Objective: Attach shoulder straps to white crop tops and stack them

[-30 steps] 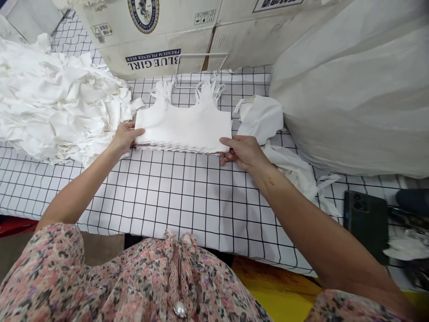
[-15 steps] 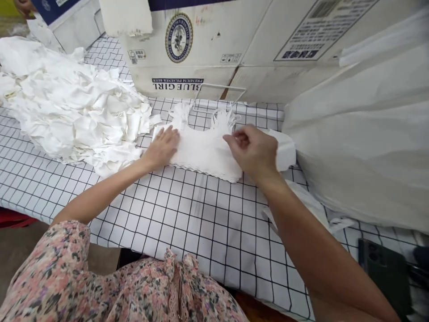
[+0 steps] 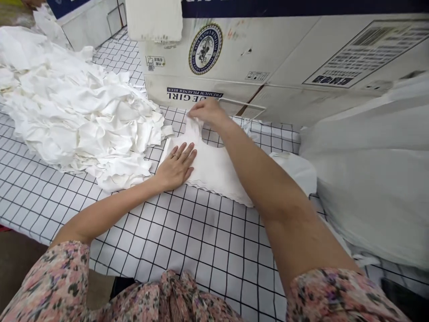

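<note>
Currently the left hand (image 3: 176, 167) is lying spread flat, pressing down on a stack of scallop-edged white fabric pieces (image 3: 219, 172), which is resting on the black-gridded white surface (image 3: 187, 243) just beside a heaped pile of white fabric (image 3: 77, 107). The right hand (image 3: 208, 112) is crossing above it, pinching the stack's strap end (image 3: 194, 127), close to a printed cardboard beer carton (image 3: 214, 58) standing behind
</note>
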Motion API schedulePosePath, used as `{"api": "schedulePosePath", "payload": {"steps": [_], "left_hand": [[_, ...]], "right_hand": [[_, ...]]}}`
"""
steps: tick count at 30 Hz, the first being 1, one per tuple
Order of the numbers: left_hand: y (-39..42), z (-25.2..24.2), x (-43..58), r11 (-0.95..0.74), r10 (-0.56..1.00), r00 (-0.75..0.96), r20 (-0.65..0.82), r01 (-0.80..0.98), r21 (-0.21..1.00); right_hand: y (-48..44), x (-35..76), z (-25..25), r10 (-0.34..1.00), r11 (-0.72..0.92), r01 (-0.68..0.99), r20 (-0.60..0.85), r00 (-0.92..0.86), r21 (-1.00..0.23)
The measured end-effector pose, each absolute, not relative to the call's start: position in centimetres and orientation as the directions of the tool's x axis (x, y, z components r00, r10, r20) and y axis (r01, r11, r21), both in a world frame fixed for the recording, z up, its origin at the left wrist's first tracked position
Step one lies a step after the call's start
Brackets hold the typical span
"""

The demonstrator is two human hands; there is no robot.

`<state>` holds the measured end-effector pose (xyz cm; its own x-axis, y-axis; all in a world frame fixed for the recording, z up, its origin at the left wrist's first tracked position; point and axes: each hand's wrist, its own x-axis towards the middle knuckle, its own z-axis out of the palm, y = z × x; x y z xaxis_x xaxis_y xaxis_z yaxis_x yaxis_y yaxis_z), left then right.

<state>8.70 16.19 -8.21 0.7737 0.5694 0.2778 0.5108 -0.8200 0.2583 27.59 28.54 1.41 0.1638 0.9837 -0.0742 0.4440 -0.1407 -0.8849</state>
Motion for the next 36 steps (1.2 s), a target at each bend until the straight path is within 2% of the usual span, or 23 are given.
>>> {"api": "schedulePosePath", "payload": {"steps": [3,7,11,15,17,19,22,24,26,28,30,33,36], "left_hand": [[16.1,-8.4,8.7,-0.825,0.564,0.776,0.281,0.518,0.225],[16.2,-8.5,8.7,-0.829,0.559,0.770,0.307,0.514,0.220],[16.1,-8.4,8.6,-0.828,0.560,0.771,0.303,0.520,0.210],[16.1,-8.1,8.6,-0.824,0.567,0.771,0.291,0.529,0.203],[16.1,-8.0,8.7,-0.820,0.573,0.769,0.284,0.531,0.215],[16.3,-7.8,8.7,-0.814,0.580,0.771,0.263,0.533,0.233],[16.8,-7.4,8.7,-0.803,0.588,0.779,0.216,0.530,0.275],[17.1,-6.8,8.6,-0.801,0.581,0.789,0.199,0.511,0.313],[17.4,-6.0,8.4,-0.796,0.583,0.787,0.202,0.503,0.336],[17.6,-5.3,8.1,-0.770,0.621,0.757,0.204,0.539,0.341],[17.8,-4.8,7.6,-0.720,0.679,0.714,0.173,0.601,0.347],[18.2,-4.4,7.0,-0.654,0.733,0.675,0.087,0.664,0.362],[18.5,-4.2,6.8,-0.629,0.751,0.659,0.050,0.689,0.361]], "right_hand": [[28.3,29.7,2.6,0.946,-0.257,0.213,-0.200,0.257,-0.943],[27.9,30.8,3.2,0.935,-0.258,-0.015,-0.254,0.246,-0.966],[27.8,30.6,2.1,0.930,-0.176,-0.128,-0.208,0.304,-0.976],[28.7,30.2,0.3,0.936,-0.148,-0.160,-0.191,0.297,-0.976],[29.5,30.2,-0.6,0.940,-0.135,-0.072,-0.151,0.307,-0.988],[30.2,30.6,-1.3,0.943,-0.108,0.204,-0.035,0.332,-0.973],[29.0,31.7,-1.6,0.930,-0.068,0.598,0.166,0.328,-0.799],[25.6,32.0,-1.5,0.927,-0.020,0.727,0.260,0.271,-0.686],[20.3,31.3,-1.5,0.944,0.061,0.837,0.303,0.128,-0.543],[14.4,30.0,-2.0,0.968,0.144,0.903,0.247,-0.043,-0.404],[9.7,29.1,-3.0,0.983,0.163,0.923,0.132,-0.124,-0.348],[6.1,30.3,-4.6,0.999,0.038,0.942,0.003,-0.039,-0.335],[5.1,33.3,-5.1,0.997,-0.071,0.941,-0.024,0.067,-0.332]]}}
